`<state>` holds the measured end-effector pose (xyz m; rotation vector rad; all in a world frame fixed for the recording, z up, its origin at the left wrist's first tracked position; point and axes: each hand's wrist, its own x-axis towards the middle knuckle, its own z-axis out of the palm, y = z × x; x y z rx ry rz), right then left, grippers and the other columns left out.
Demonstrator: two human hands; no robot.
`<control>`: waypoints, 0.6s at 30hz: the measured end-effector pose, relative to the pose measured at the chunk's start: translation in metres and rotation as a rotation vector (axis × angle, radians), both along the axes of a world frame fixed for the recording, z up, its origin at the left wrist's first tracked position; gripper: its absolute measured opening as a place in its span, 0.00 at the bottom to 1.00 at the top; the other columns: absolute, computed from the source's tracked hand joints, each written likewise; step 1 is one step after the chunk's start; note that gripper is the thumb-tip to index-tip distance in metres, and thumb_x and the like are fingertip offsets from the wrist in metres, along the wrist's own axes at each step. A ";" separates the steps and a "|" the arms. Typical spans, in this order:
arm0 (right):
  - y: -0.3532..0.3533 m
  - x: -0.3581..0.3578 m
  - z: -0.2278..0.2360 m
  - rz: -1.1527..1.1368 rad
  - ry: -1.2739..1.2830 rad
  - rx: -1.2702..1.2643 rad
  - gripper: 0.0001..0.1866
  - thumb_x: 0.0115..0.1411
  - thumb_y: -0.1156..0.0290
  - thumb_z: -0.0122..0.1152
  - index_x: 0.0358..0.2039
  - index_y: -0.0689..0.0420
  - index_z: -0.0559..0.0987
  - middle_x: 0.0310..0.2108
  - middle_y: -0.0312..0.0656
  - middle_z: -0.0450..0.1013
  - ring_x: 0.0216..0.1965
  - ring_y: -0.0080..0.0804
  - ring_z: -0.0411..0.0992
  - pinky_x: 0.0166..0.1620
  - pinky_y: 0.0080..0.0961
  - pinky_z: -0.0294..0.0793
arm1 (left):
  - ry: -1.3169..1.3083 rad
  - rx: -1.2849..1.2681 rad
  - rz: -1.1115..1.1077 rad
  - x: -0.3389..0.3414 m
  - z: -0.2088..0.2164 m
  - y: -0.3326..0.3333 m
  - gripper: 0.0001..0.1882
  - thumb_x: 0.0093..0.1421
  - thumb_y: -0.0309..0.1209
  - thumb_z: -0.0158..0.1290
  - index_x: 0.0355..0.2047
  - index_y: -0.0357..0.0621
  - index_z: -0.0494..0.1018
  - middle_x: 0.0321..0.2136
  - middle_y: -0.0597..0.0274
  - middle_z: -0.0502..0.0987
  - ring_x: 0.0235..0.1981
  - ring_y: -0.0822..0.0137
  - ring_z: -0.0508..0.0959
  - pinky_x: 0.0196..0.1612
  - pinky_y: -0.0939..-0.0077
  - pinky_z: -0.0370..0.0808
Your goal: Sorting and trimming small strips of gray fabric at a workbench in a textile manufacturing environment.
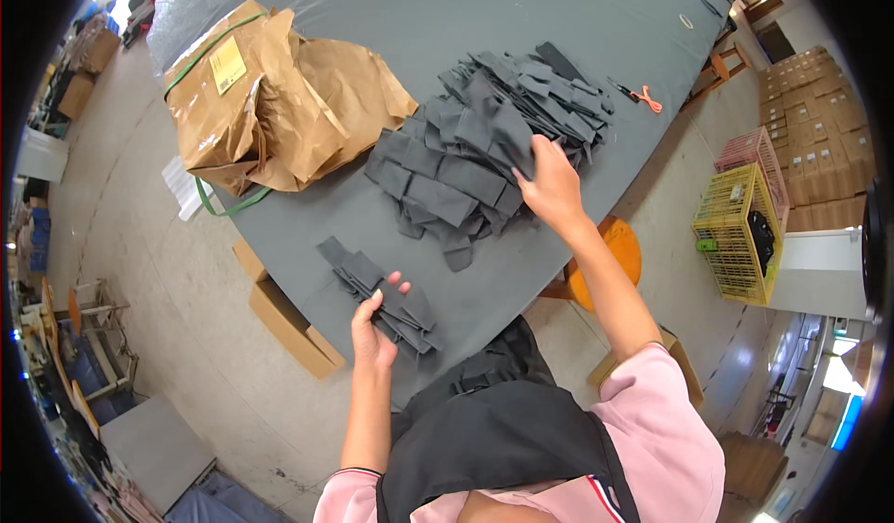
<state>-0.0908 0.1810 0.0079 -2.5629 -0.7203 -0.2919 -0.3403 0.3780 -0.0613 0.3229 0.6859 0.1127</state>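
Observation:
A bundle of dark grey fabric strips (384, 301) lies in my left hand (371, 326), its fingers and thumb closed round the middle. The bundle is just above the near left part of the grey-covered table (307, 234). My right hand (553, 186) is at the right side of a large loose pile of similar fabric pieces (456, 164). Its thumb and fingers are closed on the edge of a dark grey fabric piece (507, 132) at the top of the pile. Many pieces overlap there, some folded or fanned out.
A crumpled brown paper bag (326, 95) with a green strap stands left of the pile. Orange-handled scissors (644, 99) lie to its right. An orange stool (610, 262) is by the table's right edge, a cardboard box (289, 313) by the left. Yellow crates (736, 234) stand at right.

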 end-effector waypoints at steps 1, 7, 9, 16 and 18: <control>-0.001 0.011 -0.012 0.021 0.001 -0.058 0.23 0.47 0.72 0.65 0.44 0.59 0.69 0.38 0.43 0.69 0.43 0.42 0.67 0.43 0.31 0.71 | 0.021 0.023 -0.002 0.010 0.013 -0.007 0.22 0.55 0.28 0.50 0.50 0.30 0.65 0.48 0.50 0.72 0.47 0.54 0.74 0.49 0.57 0.75; 0.007 0.022 0.006 -0.029 0.202 -0.179 0.30 0.43 0.65 0.69 0.46 0.58 0.69 0.44 0.41 0.68 0.49 0.41 0.65 0.47 0.34 0.70 | 0.006 0.160 -0.055 0.018 0.025 -0.015 0.22 0.54 0.27 0.51 0.49 0.30 0.66 0.48 0.50 0.72 0.47 0.54 0.74 0.48 0.57 0.76; -0.004 0.025 0.019 -0.057 0.250 -0.159 0.35 0.40 0.58 0.72 0.48 0.58 0.69 0.48 0.43 0.68 0.52 0.41 0.63 0.49 0.38 0.69 | -0.003 0.157 -0.052 0.017 0.027 -0.015 0.22 0.54 0.27 0.51 0.50 0.30 0.65 0.48 0.50 0.72 0.47 0.54 0.74 0.48 0.57 0.75; -0.019 -0.085 0.010 0.594 1.796 0.860 0.33 0.42 0.59 0.69 0.46 0.65 0.70 0.38 0.48 0.74 0.36 0.34 0.75 0.44 0.27 0.71 | -0.038 0.099 0.020 -0.008 0.019 -0.002 0.23 0.57 0.30 0.51 0.51 0.31 0.65 0.48 0.49 0.72 0.47 0.55 0.75 0.48 0.57 0.76; -0.003 -0.111 -0.037 0.203 1.064 -0.107 0.31 0.44 0.63 0.67 0.46 0.66 0.70 0.37 0.47 0.74 0.33 0.31 0.76 0.43 0.25 0.71 | 0.014 0.093 0.034 -0.009 0.012 0.000 0.22 0.57 0.31 0.52 0.49 0.31 0.66 0.47 0.50 0.73 0.46 0.56 0.75 0.47 0.57 0.76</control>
